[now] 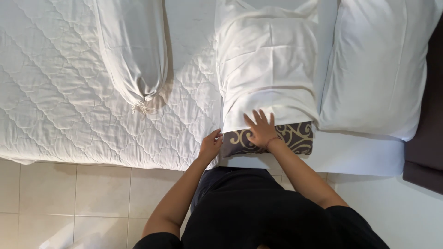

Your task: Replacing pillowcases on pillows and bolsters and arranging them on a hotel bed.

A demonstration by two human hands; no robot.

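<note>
A pillow with a dark brown and cream swirl pattern lies at the near edge of the bed, mostly covered by a white pillowcase. My right hand lies flat with fingers spread, on the open edge of the pillowcase and the patterned end. My left hand grips the left near corner of the patterned pillow, fingers curled on it.
A white bolster with a tied end lies on the quilted white mattress cover to the left. A large white pillow sits on the right. A dark headboard lies at far right. Pale floor tiles are below.
</note>
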